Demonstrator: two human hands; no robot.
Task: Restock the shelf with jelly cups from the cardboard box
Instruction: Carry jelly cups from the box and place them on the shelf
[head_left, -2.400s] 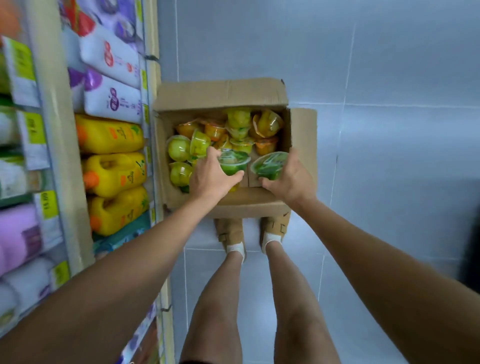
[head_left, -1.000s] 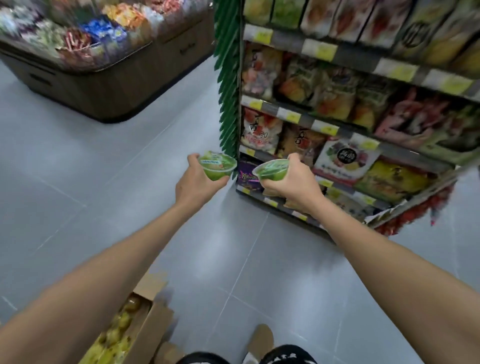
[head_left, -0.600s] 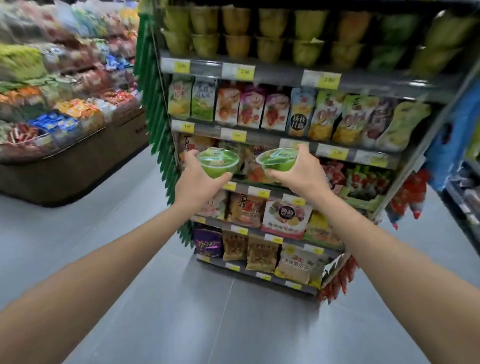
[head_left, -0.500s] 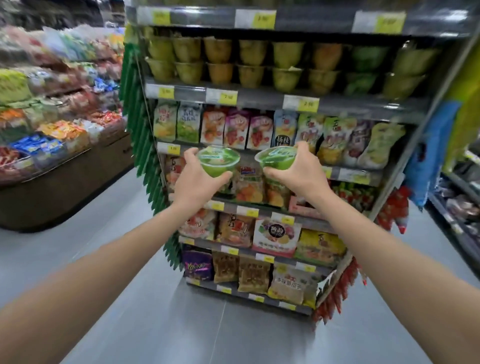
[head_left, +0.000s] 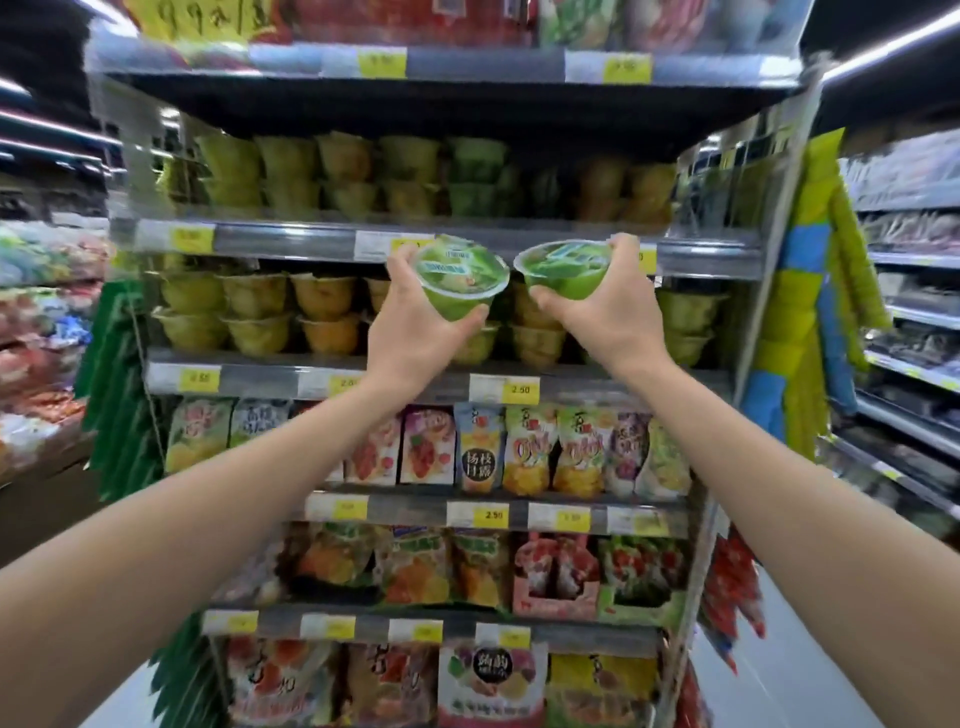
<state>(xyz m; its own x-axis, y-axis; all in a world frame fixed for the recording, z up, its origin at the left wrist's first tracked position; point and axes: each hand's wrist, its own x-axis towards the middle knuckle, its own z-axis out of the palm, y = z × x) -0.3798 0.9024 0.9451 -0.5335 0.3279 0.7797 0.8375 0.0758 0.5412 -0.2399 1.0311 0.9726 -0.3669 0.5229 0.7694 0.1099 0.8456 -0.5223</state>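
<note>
The left hand (head_left: 415, 332) is gripping a green jelly cup (head_left: 460, 283), its thumb curling under the tapered base and its fingers wrapping the far rim. The right hand (head_left: 608, 317) is clasping a second green jelly cup (head_left: 563, 273) the same way. Both are being held up just beside each other in front of the grey shelf rail (head_left: 291, 241), tilting so their lids are facing the camera.

Each is a round, clear plastic tub narrowing toward the bottom, showing glossy green jelly through its wall. A flat printed film lid with a thin flange is sealing it. The left lid is carrying a pale blue banner, its lettering too blurred to read.

Behind the hands, stocked jelly cups (head_left: 322, 312) in yellow, orange and green are sitting two high on the shelf, and an upper row of cups (head_left: 343, 171) is filling the tier above. A yellow price tag (head_left: 521, 388) on the rail below is reading "2.50". Under it, shiny stand-up pouches (head_left: 524, 452) are standing in a row, one of them bearing a dark label that is reading "杨枝甘露".
</note>
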